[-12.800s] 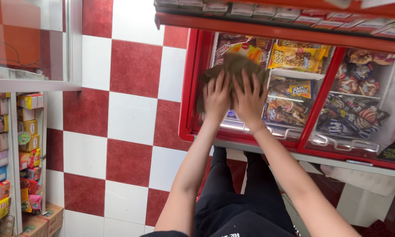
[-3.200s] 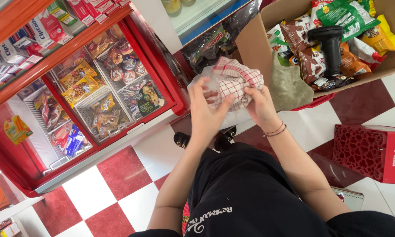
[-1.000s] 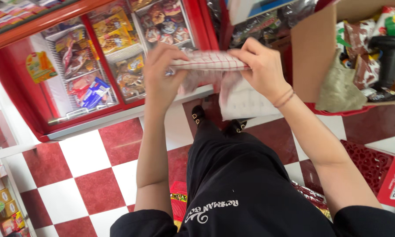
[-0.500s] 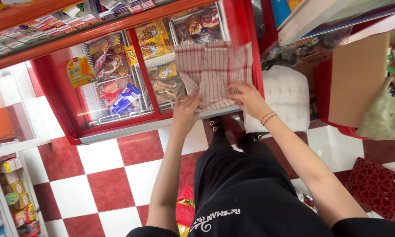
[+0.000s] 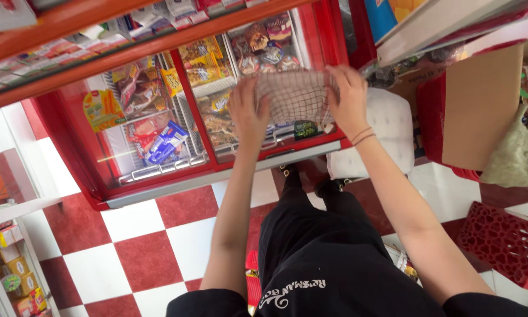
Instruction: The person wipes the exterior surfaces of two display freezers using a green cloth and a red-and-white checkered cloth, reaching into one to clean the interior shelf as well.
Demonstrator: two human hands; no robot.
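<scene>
A white cloth with a red check pattern [image 5: 294,97] lies spread flat on the glass lid of a red chest freezer [image 5: 58,138]. My left hand [image 5: 247,111] presses on the cloth's left edge. My right hand [image 5: 349,100], with thin bands on the wrist, holds down its right edge. Both palms are flat with fingers spread. Under the glass I see packaged frozen treats in wire baskets [image 5: 158,144].
A cardboard box [image 5: 481,105] stands at the right beside a white bag [image 5: 387,132] and a pale green cloth [image 5: 513,155]. A red plastic crate [image 5: 501,240] sits on the red and white tiled floor. A shelf of small packs [image 5: 9,276] is at the lower left.
The checked cloth went from hanging between my hands to lying flat on the freezer glass. Both arms have stretched forward and my view has tipped more over the freezer.
</scene>
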